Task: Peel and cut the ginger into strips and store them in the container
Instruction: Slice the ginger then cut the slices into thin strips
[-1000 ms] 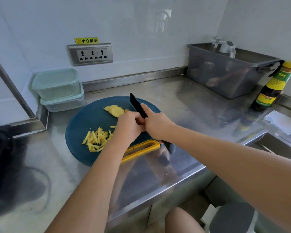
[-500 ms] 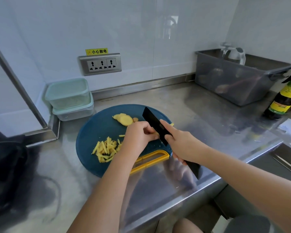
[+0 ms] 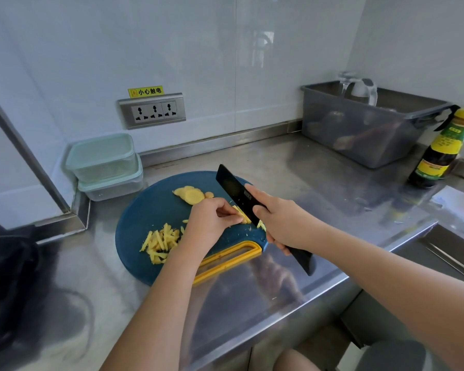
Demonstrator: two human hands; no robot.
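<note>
A round blue cutting board [image 3: 145, 207] with a yellow handle lies on the steel counter. On it are a pile of ginger strips [image 3: 160, 242] at the left and a stack of ginger slices [image 3: 189, 195] at the back. My left hand [image 3: 209, 223] presses curled fingers on ginger slices [image 3: 243, 216] beside the blade. My right hand [image 3: 284, 222] grips a black knife [image 3: 232, 191], index finger along the blade, edge down on the ginger. Two stacked lidded containers [image 3: 105, 164] stand at the back left.
A grey plastic bin [image 3: 364, 129] holding a glass pitcher stands at the back right, with a dark sauce bottle [image 3: 442, 151] beside it. A wall socket [image 3: 153, 111] is behind the board. A dark object [image 3: 3, 277] lies at the left. The counter's front edge runs below the board.
The knife and my right hand have shifted a little right along the ginger, leaving cut strips by the blade. My left hand stays pressed on the slices. The camera moved.
</note>
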